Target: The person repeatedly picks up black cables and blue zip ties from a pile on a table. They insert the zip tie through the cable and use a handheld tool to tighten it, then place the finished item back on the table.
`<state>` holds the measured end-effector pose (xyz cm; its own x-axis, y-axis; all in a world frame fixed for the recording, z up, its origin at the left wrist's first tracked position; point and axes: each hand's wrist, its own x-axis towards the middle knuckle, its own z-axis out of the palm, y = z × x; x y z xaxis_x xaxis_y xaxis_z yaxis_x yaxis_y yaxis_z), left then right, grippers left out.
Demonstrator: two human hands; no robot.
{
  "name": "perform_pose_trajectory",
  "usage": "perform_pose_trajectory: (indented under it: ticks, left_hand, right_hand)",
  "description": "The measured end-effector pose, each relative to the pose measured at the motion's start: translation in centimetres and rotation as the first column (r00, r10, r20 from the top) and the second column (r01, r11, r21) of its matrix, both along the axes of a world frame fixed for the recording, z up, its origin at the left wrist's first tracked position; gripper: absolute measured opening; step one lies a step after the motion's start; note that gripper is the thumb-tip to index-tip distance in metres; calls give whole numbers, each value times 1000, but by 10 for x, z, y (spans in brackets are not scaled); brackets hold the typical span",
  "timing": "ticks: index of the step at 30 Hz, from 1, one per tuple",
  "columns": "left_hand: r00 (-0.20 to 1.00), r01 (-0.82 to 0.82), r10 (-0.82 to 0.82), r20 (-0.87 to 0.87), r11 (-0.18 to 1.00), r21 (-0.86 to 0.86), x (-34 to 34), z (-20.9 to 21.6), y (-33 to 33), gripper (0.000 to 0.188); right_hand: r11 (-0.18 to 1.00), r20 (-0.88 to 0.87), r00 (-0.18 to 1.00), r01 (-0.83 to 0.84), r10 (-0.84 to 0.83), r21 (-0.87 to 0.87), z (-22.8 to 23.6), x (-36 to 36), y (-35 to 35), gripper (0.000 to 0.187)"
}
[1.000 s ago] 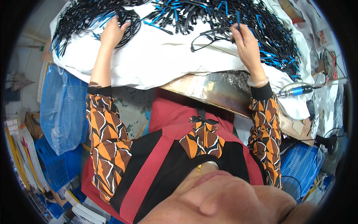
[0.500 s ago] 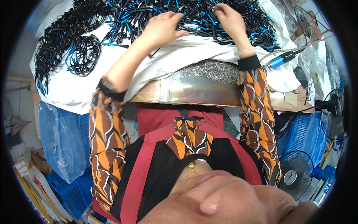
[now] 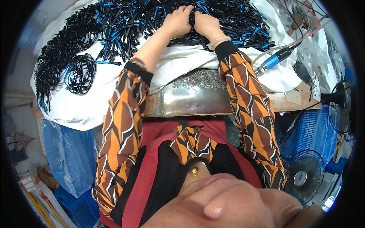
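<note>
A broad heap of short black wires with blue pieces among them covers the white cloth. My left hand bends its fingers over dark strands in the middle of the heap. Close beside it on the right, my right hand is closed, with its knuckles up and fingers curled in against the same dark strands. A small gap filled with black wires lies between the two hands. Its fingertips are mostly hidden, so how many wires each hand grips cannot be made out.
Nearest me, a shiny metal tray holds many small metal pieces. A blue and black pen-shaped tool with a cable lies on the cloth to the right. A coil of black wires sits at left. A fan stands low right, blue crates low left.
Both hands have come together over the heap, the left moving right and the right moving left. Their fingers, apart before, are now curled in. The view has shifted slightly.
</note>
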<state>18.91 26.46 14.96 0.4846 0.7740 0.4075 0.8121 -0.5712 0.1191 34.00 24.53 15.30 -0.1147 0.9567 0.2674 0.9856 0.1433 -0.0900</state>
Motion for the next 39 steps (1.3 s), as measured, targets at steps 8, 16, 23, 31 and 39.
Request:
perform_pose_trajectory:
  ticks: [8,16,23,31,39]
  left_hand:
    - [996,-64,55,-66,989,-132,0,-7,14,37]
    - [792,94,88,605,960,-263,-43,73,37,24]
    - [235,394,-11,972,915,-85,-45,120,-7,15]
    - [110,550,-67,992,835,-5,-52,46,-179,16]
    - [78,463,-318,945,851,248,-73,-63,-290,20]
  right_hand:
    - [989,-89,991,93,-103,-113,-5,-5,2,31]
    - [1000,-568,823,21,-11,10,11,41,-5,30]
    - [941,-844,438,-269,308,204,52,48,-127,18]
    - [437,-988,58,-892,-142,-115,17,27,-303,15]
    - [317,-986,157,-939,49,-134,-25,-4,-319,11]
